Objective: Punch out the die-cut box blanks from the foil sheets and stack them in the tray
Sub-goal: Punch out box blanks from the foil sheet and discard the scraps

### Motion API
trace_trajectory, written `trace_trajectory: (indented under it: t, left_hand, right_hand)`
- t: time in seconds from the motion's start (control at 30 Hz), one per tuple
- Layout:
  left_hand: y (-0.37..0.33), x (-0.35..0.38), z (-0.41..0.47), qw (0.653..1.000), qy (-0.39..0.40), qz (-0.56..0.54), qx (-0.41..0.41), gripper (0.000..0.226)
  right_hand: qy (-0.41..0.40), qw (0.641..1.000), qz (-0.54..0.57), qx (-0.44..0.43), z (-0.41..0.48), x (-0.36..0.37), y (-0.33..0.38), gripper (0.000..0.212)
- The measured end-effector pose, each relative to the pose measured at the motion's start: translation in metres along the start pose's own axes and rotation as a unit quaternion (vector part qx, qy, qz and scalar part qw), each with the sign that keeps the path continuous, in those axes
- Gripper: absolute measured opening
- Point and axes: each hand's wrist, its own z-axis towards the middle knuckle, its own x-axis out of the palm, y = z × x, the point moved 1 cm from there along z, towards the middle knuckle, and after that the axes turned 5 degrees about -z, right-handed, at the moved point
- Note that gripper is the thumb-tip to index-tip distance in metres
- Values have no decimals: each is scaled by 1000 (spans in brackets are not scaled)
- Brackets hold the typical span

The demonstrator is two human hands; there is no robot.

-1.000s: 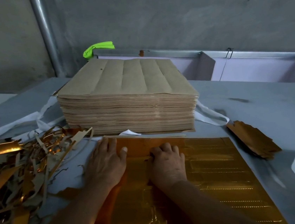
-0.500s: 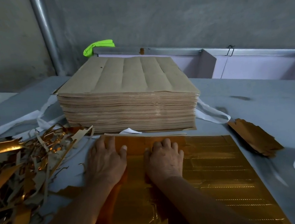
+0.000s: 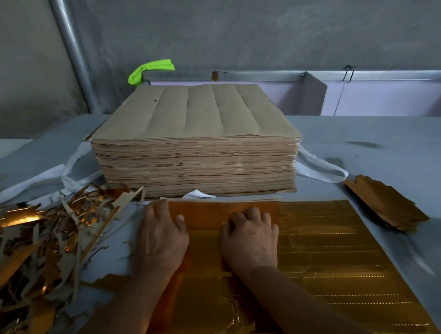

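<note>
Gold foil sheet (image 3: pixel 319 251) lies flat on bench (image 3: pixel 377 154), just in front of the tall stack of sheets (image 3: pixel 198 147). Judged thin, light, flexible and tear-prone along the die cuts, so grip at the far waste margin.

Left hand (image 3: pixel 162 242): fingers straight, together, pressing far-left corner.

Right hand (image 3: pixel 249 240): fingers curled, tips on margin. Cannot tell if pinching.

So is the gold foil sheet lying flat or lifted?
Flat: the gold foil sheet lies spread on the table, left hand and right hand resting on its far end.
</note>
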Motion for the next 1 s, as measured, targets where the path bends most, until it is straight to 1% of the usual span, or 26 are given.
trace_trajectory:
  t: [0.4, 0.57, 0.8, 0.93, 1.0]
  left_hand:
    - [4, -2, 1, 997, -57, -56, 4, 42]
    - [3, -9, -1, 990, -92, -105, 29, 36]
    - [2, -17, -4, 983, -113, -141, 26, 38]
    - [4, -17, -3, 982, -125, -139, 27, 22]
    - [5, -16, -2, 982, -129, -139, 11, 20]
  right_hand:
    - [-5, 1000, 7, -1, -1, 0, -1, 40]
    - [-3, 1000, 12, 1, 0, -1, -2, 39]
    - [-1, 1000, 30, 6, 1, -2, -2, 38]
    - [-2, 999, 40, 7, 0, -2, -3, 39]
    - [-1, 999, 40, 11, 0, -2, -3, 39]
